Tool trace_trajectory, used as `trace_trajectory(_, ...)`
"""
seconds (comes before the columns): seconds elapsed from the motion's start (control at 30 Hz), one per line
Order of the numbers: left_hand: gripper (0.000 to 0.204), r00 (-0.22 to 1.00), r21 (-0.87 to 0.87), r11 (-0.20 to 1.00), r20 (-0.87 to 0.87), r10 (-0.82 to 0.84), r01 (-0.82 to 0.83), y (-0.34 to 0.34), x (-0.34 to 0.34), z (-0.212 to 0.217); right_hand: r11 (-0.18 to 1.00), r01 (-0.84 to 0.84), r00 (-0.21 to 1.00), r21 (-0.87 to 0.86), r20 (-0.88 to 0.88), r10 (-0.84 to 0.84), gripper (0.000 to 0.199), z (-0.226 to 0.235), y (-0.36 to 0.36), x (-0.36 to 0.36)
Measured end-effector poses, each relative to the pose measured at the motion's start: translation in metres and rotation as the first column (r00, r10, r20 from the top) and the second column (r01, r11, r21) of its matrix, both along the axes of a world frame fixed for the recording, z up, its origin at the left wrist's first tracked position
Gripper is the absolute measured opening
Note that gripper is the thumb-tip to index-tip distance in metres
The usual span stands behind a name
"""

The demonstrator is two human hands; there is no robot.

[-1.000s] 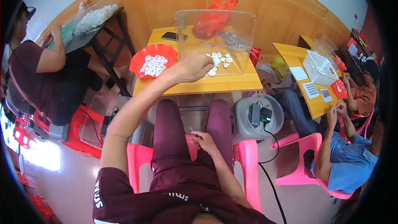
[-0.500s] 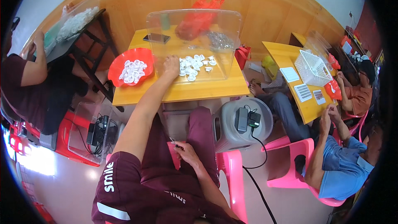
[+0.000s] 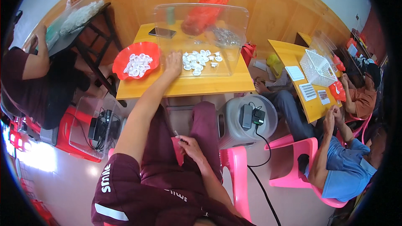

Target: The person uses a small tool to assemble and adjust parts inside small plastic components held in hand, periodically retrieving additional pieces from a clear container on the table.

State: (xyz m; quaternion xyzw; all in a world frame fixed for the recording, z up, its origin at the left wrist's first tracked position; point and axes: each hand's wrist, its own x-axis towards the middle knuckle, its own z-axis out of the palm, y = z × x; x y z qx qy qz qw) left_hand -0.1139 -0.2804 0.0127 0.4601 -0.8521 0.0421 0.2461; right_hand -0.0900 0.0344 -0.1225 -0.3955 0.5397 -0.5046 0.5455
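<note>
Nearest, at six o'clock, the right hand [image 3: 189, 145] rests on the lap, its grip pinched shut on a thin dark tool [image 3: 179, 136]. Farther out, toward twelve o'clock, the left hand [image 3: 173, 63] lies on the yellow wooden counter [image 3: 184, 86], at the nine o'clock edge of the heap of small white plastic pieces [image 3: 199, 61]; whether its grip has closed on one I cannot tell. A red plastic bowl of similar white pieces [image 3: 137, 60] sits just beside it at nine o'clock. This looks like the picking-up step.
</note>
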Motion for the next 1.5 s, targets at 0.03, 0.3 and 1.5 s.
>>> trace_trajectory(0.03,0.012,0.997,-0.024,1.0,-0.081,-0.016,0.014,0.01,0.004,0.009,0.999,0.039,0.998,0.019,0.055,-0.04,0.026,-0.002,-0.001,-0.003)
trace_trajectory(0.3,0.016,0.634,0.048,0.806,-0.645,-0.426,0.591,0.18,0.098,0.009,0.972,0.193,0.825,0.137,0.513,-0.236,0.027,0.046,0.0,-0.025)
trace_trajectory(1.5,0.051,0.483,0.477,-0.127,-0.876,0.016,0.87,0.357,0.2,0.223,0.939,0.329,0.904,0.104,0.252,-0.344,0.02,0.009,-0.002,-0.014)
